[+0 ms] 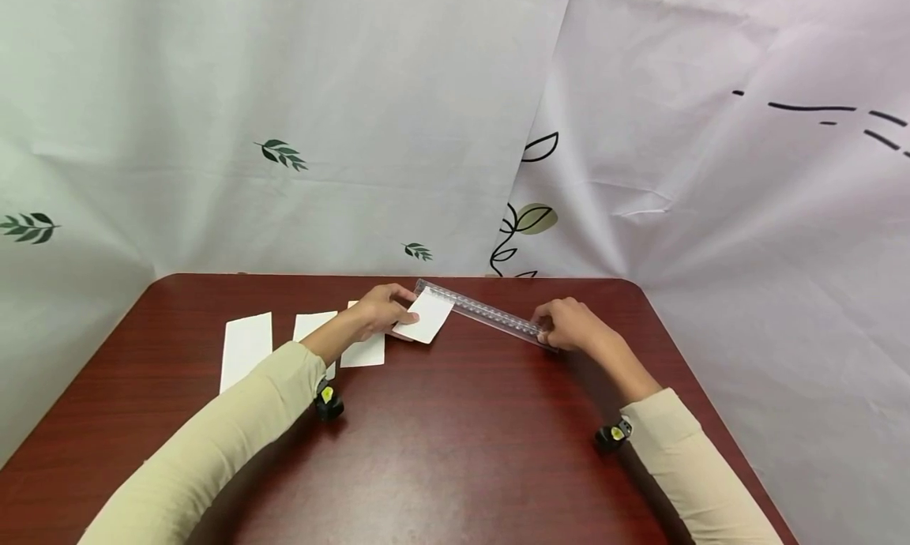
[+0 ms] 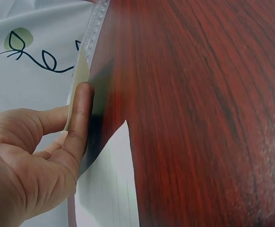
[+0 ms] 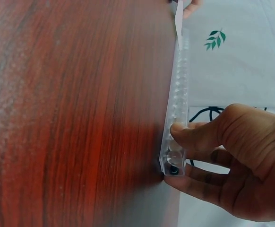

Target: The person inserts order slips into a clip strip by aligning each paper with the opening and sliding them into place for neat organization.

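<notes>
My left hand pinches a small white paper piece between thumb and fingers. That paper overlaps the left end of a long clear plastic strip with a row of round shapes along it. In the left wrist view the held paper shows nearly edge-on against the strip. My right hand grips the strip's other end. Its thumb lies on the near side in the right wrist view, its fingers behind and under the end of the strip.
Three more white paper pieces lie on the dark red wooden table: one at left, one in the middle and a faintly lined one by my left hand. A white leaf-printed cloth hangs behind the table.
</notes>
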The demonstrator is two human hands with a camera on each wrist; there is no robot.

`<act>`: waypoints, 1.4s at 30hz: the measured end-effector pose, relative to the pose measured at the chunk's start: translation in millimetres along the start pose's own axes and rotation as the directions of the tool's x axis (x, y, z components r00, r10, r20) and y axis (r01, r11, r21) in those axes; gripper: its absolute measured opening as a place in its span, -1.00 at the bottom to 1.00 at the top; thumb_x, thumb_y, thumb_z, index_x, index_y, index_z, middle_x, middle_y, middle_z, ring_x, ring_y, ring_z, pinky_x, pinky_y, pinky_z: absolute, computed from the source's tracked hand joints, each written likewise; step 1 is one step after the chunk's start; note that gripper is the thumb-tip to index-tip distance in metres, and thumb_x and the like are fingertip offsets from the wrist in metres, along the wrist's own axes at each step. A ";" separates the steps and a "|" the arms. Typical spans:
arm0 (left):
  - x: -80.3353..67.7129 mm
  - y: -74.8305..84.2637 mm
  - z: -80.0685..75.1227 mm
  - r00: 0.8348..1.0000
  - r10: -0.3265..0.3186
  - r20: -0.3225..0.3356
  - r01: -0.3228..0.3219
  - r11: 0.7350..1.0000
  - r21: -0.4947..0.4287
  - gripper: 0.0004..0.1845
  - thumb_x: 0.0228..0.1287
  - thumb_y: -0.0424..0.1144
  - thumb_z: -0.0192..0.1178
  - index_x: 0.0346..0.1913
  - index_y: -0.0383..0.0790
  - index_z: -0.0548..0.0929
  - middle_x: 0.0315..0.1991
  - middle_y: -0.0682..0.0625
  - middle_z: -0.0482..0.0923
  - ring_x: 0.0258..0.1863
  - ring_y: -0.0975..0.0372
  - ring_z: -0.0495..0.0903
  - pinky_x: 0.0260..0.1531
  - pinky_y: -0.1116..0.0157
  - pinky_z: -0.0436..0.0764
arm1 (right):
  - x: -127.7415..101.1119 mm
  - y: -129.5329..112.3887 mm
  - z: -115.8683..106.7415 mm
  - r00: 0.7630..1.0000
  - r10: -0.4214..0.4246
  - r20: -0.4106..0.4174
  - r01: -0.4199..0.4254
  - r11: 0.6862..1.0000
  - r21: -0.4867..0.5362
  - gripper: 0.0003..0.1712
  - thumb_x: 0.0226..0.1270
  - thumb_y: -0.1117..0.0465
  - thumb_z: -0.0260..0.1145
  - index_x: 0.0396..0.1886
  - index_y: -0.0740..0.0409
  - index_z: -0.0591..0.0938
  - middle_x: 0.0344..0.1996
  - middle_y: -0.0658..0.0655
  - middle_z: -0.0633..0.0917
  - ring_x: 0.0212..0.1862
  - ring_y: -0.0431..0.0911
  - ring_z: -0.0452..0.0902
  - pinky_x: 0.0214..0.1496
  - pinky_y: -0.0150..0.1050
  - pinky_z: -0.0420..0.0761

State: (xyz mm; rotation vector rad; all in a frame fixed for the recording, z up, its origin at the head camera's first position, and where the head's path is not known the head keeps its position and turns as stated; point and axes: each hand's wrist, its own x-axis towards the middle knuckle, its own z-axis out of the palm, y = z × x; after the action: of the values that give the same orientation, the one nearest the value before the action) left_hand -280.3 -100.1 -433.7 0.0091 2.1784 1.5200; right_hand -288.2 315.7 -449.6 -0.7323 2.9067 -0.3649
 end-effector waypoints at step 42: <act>2.0 5.4 18.1 0.994 0.027 0.110 -0.010 0.989 -0.146 -0.26 0.52 -0.58 0.33 0.67 -0.34 0.36 0.20 -0.32 0.52 -0.09 0.08 0.74 -0.04 0.04 0.92 | -1.3 -7.8 -16.0 0.988 -0.060 0.140 0.052 0.997 0.058 -0.74 0.59 0.26 0.36 0.15 0.12 0.82 -0.08 0.14 0.83 -0.13 -0.02 0.65 0.02 -0.05 0.68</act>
State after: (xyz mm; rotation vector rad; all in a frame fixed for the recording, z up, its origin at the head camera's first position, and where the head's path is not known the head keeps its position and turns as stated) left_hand -276.4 -81.6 -434.5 0.0647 1.9820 1.6452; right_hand -286.4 312.9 -432.1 -0.7982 2.7377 -0.3793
